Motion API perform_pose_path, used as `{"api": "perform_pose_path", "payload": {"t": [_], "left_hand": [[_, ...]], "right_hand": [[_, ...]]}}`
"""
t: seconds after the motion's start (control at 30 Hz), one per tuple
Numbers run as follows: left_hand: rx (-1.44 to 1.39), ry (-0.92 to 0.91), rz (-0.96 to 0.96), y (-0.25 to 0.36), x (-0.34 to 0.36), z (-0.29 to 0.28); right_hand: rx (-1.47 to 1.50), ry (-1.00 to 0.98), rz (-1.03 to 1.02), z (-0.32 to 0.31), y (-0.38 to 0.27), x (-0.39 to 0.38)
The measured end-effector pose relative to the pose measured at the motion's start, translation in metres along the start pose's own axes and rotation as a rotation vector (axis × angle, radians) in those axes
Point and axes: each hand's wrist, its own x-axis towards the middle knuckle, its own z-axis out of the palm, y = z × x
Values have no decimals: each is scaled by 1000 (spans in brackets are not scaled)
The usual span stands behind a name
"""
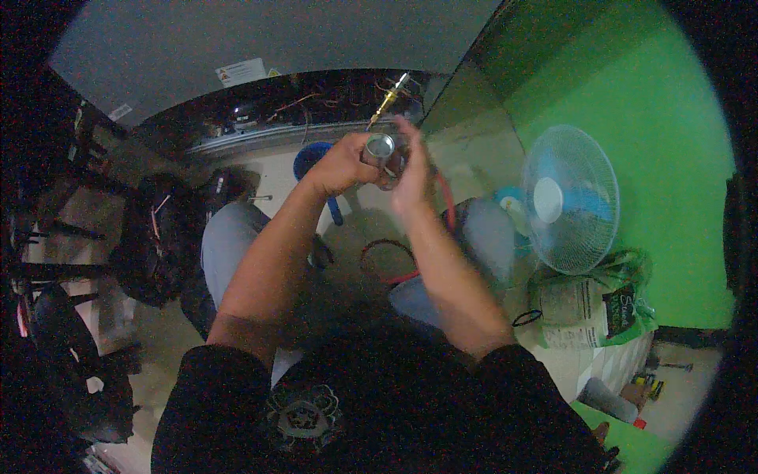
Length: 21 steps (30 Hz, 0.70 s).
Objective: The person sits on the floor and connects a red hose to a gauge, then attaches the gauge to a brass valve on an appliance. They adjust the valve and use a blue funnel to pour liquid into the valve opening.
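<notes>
My left hand (344,164) is closed round a short metal cylinder (380,146), whose round silver end faces up between my hands. Just beside it, my right hand (413,175) is smeared by motion; its fingers point up and away, and whether they touch the cylinder is unclear. A red hose (448,201) runs down past my right wrist and loops on the floor. Beyond my hands, a slim yellow-and-silver tool (387,99) stands tilted at the open base of a large grey cabinet (332,35). A blue round thing with a handle (310,162) shows partly behind my left wrist.
Wires (304,103) show inside the cabinet's dark base. A wire-caged fan (572,201) stands at the right by a green wall (671,158). Below it lies a green-and-white bag (588,312). Black bags (154,237) and dark furniture (71,355) fill the left. My knees flank the work.
</notes>
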Motion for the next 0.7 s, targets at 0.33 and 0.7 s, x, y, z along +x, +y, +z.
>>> {"api": "perform_pose_path", "payload": {"t": [0.33,0.7], "left_hand": [[29,127,-10,-14,7,-25],[-139,360,-24,-3,-1,-24]], "right_hand": [[-400,-160,208,9,19,-49],[40,397,217,-116,74,74]]}}
